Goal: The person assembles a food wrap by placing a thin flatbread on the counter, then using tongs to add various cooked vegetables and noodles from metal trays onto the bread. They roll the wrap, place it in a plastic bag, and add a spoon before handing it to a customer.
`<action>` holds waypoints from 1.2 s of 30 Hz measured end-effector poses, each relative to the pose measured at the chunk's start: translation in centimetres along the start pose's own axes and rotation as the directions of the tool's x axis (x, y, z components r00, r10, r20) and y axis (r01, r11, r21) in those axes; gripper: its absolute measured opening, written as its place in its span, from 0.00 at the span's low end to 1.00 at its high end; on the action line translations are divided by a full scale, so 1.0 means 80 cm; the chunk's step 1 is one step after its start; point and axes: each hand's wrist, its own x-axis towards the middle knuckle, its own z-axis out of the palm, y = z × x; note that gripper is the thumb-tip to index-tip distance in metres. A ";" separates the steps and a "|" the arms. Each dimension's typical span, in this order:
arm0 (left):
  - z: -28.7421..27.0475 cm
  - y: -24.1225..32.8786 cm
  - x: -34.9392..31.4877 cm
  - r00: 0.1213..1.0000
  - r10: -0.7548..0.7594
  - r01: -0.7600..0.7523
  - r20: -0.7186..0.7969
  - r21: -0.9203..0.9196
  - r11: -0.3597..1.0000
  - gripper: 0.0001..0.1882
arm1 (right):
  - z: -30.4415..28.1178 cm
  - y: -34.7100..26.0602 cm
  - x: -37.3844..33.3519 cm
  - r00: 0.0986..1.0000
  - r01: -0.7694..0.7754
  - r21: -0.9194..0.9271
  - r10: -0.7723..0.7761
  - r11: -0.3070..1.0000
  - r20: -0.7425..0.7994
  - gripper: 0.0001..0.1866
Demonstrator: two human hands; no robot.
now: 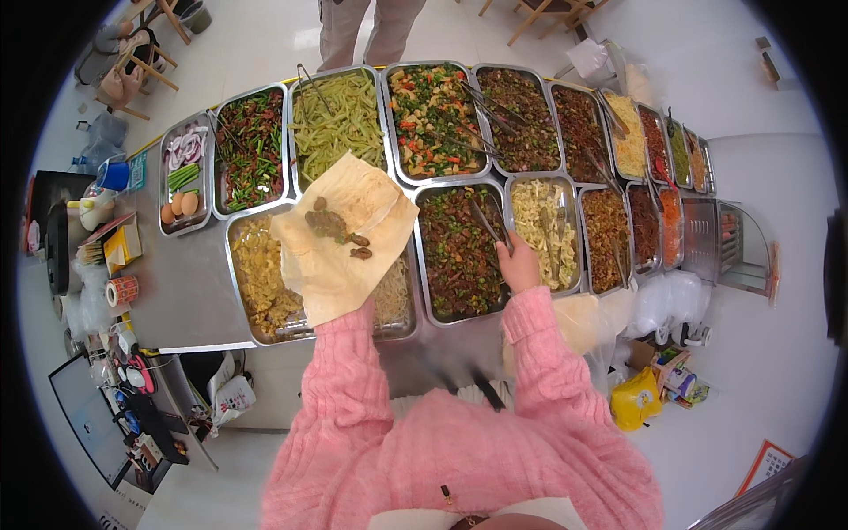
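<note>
A thin, pale flatbread (389, 221) lies spread over my left hand, which carries it from beneath, so its fingers are hidden. The pink left sleeve (344, 371) reaches up to its lower edge. Brown meat pieces (331, 225) sit in a small heap on the bread. In my right hand (518, 265) the handle end of metal tongs (484, 219) is gripped; their tips point into a steel tray of chopped brown meat with green bits (450, 256). The bread hangs over a tray of yellow chunky food (261, 274) and a tray of pale noodles (393, 296).
Two rows of steel trays fill the counter (185, 300): green shreds (340, 115), mixed vegetables (433, 115), pale strips (539, 221). Several tongs rest in them. More flatbread (574, 322) lies by my right forearm. A person's legs (362, 31) stand across the counter.
</note>
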 end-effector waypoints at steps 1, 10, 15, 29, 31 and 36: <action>0.001 0.002 0.001 1.000 0.001 -0.001 0.002 -0.006 1.000 0.39 | 0.009 0.002 0.005 1.000 -0.021 -0.067 0.022 0.998 0.014 0.20; 0.011 -0.032 0.017 0.991 -0.117 0.114 -0.065 -0.049 0.992 0.40 | -0.022 -0.008 -0.022 0.999 0.051 0.042 -0.050 0.998 -0.009 0.16; 0.018 -0.058 0.025 0.986 -0.157 0.155 -0.050 -0.058 0.986 0.40 | -0.078 -0.074 -0.067 0.990 0.135 0.392 -0.144 0.910 -0.007 0.16; 0.024 -0.064 0.019 0.978 -0.209 0.209 0.013 -0.139 0.968 0.39 | -0.073 -0.203 -0.068 0.941 0.334 0.075 -0.337 0.940 0.035 0.17; 0.022 -0.060 0.015 0.977 -0.214 0.213 0.009 -0.150 0.966 0.39 | -0.069 -0.207 -0.070 0.933 0.360 -0.046 -0.359 0.932 0.023 0.16; 0.021 -0.051 0.009 0.978 -0.209 0.206 -0.001 -0.164 0.965 0.39 | -0.060 -0.218 -0.076 0.928 0.371 -0.063 -0.372 0.927 -0.017 0.16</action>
